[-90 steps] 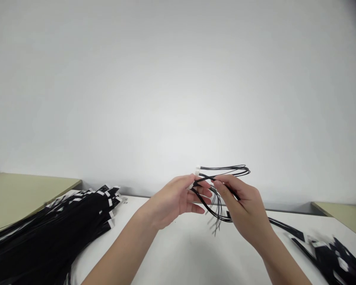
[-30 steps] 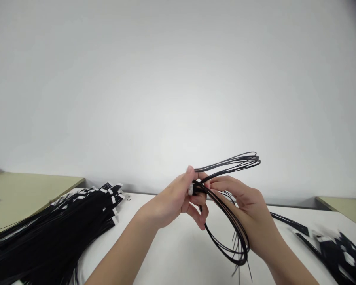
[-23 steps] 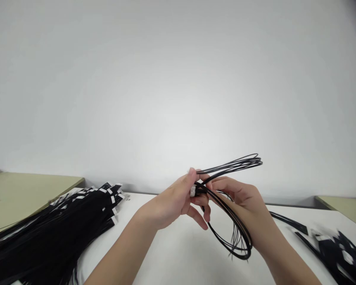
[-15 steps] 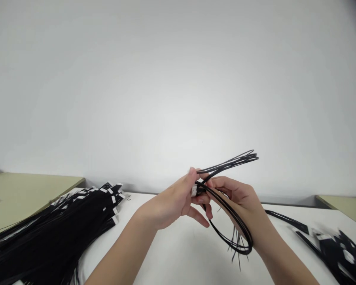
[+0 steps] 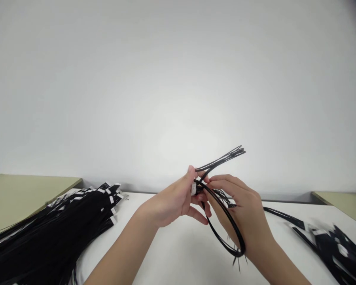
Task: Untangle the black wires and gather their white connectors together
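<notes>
A looped black wire harness (image 5: 239,233) with a white connector (image 5: 193,189) hangs between my hands, above the table. My left hand (image 5: 178,198) is closed on it, thumb and fingers pinching the wires beside the connector. One folded end of the wires juts up and to the right past my thumb. My right hand (image 5: 240,198) reaches through the loop and has its fingers curled on the wires close to my left fingertips. Thin loose wire ends hang below my right wrist. My right thumb and the exact pinch are partly hidden.
A large heap of black wire harnesses (image 5: 47,237) with white connectors covers the left of the white table (image 5: 178,253). More black harnesses (image 5: 341,253) lie at the right. Greenish panels (image 5: 26,190) stand at both sides, and a pale wall (image 5: 178,79) rises behind.
My right hand has turned, showing more of its back, and wire ends now show beneath its fingers. The folded wire end and the loop have shifted slightly left. My left hand keeps its grip.
</notes>
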{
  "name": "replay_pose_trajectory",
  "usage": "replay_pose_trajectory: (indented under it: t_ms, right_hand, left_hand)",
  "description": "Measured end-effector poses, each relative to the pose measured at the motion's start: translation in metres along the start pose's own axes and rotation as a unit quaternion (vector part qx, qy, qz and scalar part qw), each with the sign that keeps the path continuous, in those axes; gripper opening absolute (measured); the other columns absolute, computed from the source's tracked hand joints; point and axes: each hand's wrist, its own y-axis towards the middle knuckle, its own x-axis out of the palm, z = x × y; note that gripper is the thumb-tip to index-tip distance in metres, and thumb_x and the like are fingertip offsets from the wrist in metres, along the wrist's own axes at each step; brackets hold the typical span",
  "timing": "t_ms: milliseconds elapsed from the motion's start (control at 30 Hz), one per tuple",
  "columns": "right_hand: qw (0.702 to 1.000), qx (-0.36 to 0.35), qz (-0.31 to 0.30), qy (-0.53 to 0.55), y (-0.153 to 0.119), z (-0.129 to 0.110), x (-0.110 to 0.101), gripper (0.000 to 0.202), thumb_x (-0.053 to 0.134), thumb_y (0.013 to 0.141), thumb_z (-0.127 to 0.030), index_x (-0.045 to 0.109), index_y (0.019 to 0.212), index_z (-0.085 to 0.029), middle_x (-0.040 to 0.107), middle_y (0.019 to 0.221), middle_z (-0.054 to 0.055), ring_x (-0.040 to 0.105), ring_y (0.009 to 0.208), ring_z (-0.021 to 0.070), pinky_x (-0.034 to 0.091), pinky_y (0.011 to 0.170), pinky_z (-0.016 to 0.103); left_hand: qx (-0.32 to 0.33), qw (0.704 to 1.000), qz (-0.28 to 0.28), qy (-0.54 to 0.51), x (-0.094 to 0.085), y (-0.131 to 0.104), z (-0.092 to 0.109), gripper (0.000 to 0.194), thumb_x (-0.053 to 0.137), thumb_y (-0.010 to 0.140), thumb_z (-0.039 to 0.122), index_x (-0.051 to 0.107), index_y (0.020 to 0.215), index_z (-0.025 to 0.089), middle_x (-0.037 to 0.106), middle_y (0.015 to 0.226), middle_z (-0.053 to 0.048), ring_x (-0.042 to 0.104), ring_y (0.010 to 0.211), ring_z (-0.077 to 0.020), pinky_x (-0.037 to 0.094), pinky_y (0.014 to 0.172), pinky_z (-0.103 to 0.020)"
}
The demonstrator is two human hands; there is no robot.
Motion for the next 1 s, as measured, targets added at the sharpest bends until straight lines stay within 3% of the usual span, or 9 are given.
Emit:
replay_pose_trajectory:
  t_ms: [133,267,333,433,667,1000]
  right_hand:
    - [0.999,-0.012,-0.013,-0.040,-0.001,-0.006,0.001,0.008,0.055,0.080,-0.016,0.060,0.078,-0.022,0.067,0.087,0.003,0.061,0.077,0.0190,0.049,0.072,0.034]
    - [0.992,0.082,-0.092,0.035,-0.002,-0.010,-0.004,0.010,0.051,0.087,-0.027,0.056,0.080,-0.023,0.065,0.089,0.003,0.060,0.079,0.0177,0.048,0.062,0.028]
    - [0.977,0.134,-0.134,0.093,-0.001,-0.010,-0.009,0.015,0.050,0.089,-0.033,0.057,0.081,-0.023,0.065,0.090,0.003,0.062,0.081,0.0178,0.047,0.058,0.025]
    - [0.957,0.185,-0.164,0.151,0.002,-0.008,-0.015,0.018,0.051,0.088,-0.035,0.062,0.082,-0.022,0.067,0.089,0.003,0.063,0.082,0.0191,0.049,0.064,0.028]
    - [0.909,0.200,-0.252,0.265,0.010,-0.005,-0.019,0.027,0.047,0.087,-0.027,0.063,0.067,-0.018,0.065,0.066,0.003,0.062,0.074,0.0201,0.049,0.075,0.035]
    - [0.866,0.256,-0.325,0.282,0.009,0.006,-0.023,0.022,0.048,0.086,-0.026,0.066,0.077,-0.016,0.069,0.084,0.006,0.061,0.094,0.0231,0.041,0.094,0.040]
  left_hand:
    - [0.001,1.000,-0.004,-0.007,-0.002,0.001,-0.002,0.052,0.027,0.087,0.068,0.046,0.106,0.024,0.050,0.083,-0.001,0.056,0.073,-0.0142,0.051,0.080,-0.046]
    - [0.011,1.000,-0.021,-0.004,-0.004,0.002,-0.004,0.054,0.026,0.087,0.068,0.049,0.107,0.023,0.051,0.087,-0.002,0.056,0.071,-0.0126,0.051,0.080,-0.044]
    - [0.015,0.999,-0.041,0.000,-0.005,0.001,-0.005,0.056,0.027,0.087,0.068,0.051,0.108,0.022,0.051,0.088,-0.003,0.056,0.071,-0.0130,0.051,0.080,-0.044]
    - [0.016,0.997,-0.071,0.004,-0.005,0.000,-0.007,0.056,0.027,0.088,0.066,0.053,0.109,0.021,0.048,0.083,-0.002,0.056,0.072,-0.0128,0.051,0.080,-0.042]
    - [0.018,0.995,-0.091,0.024,-0.004,0.000,-0.009,0.054,0.023,0.092,0.060,0.054,0.114,0.021,0.048,0.090,-0.003,0.053,0.070,-0.0101,0.052,0.081,-0.045]
    - [-0.007,0.992,-0.104,0.064,-0.002,0.000,-0.007,0.057,0.022,0.091,0.063,0.053,0.114,0.021,0.046,0.086,-0.002,0.055,0.071,-0.0121,0.050,0.084,-0.046]
